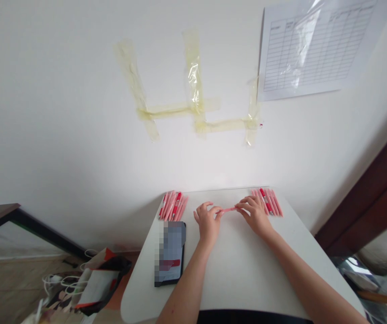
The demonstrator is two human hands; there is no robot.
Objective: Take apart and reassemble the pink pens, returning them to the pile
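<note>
My left hand (207, 220) and my right hand (255, 213) each pinch one end of a single pink pen (229, 209), held level just above the white table (237, 265). A row of several pink and red pens (173, 206) lies at the table's far left corner. Another row of pink and red pens (269, 201) lies at the far right, just beyond my right hand.
A dark phone (169, 254) lies on the table's left side. On the wall hang yellowed tape strips (193, 99) and a printed grid sheet (314, 47). A bag and white cables (88, 283) sit on the floor at left. A dark wooden frame (371, 198) stands at right.
</note>
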